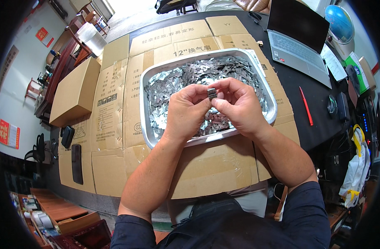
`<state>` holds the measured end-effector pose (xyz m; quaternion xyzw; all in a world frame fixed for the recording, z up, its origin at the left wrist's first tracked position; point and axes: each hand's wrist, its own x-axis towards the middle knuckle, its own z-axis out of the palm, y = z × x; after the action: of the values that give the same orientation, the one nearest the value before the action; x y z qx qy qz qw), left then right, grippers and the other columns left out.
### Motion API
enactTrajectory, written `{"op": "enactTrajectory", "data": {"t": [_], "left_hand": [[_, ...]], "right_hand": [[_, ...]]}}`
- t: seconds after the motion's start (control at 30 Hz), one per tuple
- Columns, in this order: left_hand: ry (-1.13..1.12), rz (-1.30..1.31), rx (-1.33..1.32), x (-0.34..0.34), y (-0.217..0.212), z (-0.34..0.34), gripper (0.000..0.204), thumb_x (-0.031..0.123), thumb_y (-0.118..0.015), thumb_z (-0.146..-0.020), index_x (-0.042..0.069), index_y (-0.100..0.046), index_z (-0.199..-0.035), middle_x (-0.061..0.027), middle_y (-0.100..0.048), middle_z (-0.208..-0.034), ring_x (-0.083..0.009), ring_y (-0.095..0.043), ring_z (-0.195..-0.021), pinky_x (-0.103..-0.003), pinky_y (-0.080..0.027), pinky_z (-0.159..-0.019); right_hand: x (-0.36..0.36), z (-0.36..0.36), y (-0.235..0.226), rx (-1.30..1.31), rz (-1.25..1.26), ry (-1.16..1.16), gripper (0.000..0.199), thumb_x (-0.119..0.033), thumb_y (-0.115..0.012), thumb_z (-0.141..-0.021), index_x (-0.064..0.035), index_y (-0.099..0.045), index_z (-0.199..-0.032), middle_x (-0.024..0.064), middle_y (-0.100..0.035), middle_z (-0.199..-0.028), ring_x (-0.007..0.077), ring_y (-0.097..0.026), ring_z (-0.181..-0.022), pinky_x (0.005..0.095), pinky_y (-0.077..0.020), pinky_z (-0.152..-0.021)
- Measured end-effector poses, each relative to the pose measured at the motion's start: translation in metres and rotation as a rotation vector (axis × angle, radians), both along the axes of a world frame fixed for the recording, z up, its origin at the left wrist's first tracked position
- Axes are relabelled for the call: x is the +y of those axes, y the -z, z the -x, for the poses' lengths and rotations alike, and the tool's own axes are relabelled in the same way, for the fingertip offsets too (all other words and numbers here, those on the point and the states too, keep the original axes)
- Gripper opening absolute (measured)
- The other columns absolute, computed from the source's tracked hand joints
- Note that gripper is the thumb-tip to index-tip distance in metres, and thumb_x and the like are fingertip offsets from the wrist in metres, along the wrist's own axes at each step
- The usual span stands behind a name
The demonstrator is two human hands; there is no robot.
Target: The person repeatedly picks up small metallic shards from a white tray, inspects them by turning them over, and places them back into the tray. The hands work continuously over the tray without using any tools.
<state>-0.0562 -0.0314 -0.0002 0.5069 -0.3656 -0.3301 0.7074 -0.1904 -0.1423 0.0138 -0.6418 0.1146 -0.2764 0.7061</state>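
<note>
A white rectangular tray [147, 132] holds a heap of small, flat, shiny metal pieces [163, 99]. Over the middle of it, my left hand [188, 108] and my right hand [238, 103] meet with fingertips together. Between them they grip a short stack of small dark metal pieces [212, 93], held upright with edges facing me. Both hands are closed, thumbs pressed on the near side of the stack. My fingers partly hide the stack and the heap below.
Flattened cardboard [215, 174] lies under the tray. At the left are a closed cardboard box [76, 93], a dark phone [76, 164] and a small black case [67, 136]. To the right stand an open laptop [295, 50], a red pen [306, 106] and a globe [338, 24].
</note>
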Motion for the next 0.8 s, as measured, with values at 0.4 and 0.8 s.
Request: {"op": "enactTrajectory", "data": {"t": [0.4,0.8], "left_hand": [[0.044,-0.027,0.016,0.0017,-0.0014,-0.0008,0.020,-0.008,-0.074,-0.095,-0.003,-0.071,-0.114,-0.0115,-0.077,-0.107,-0.0160,-0.074,-0.098,-0.030,-0.061,-0.088],[0.034,-0.047,0.019,0.0005,0.0016,-0.0024,0.020,-0.007,-0.075,-0.095,-0.003,-0.071,-0.114,-0.0111,-0.078,-0.108,-0.0160,-0.074,-0.098,-0.030,-0.061,-0.088]], "right_hand": [[-0.0009,-0.0014,0.0014,-0.009,-0.047,0.024,0.021,0.001,-0.064,-0.097,0.0020,-0.069,-0.117,0.0045,-0.072,-0.100,0.0072,-0.067,-0.086,0.0240,-0.0578,-0.074],[0.0005,-0.0031,0.0036,-0.027,-0.027,0.038,0.022,0.001,-0.068,-0.096,-0.0007,-0.070,-0.118,-0.0015,-0.066,-0.093,0.0039,-0.061,-0.084,0.0217,-0.0531,-0.077]]}}
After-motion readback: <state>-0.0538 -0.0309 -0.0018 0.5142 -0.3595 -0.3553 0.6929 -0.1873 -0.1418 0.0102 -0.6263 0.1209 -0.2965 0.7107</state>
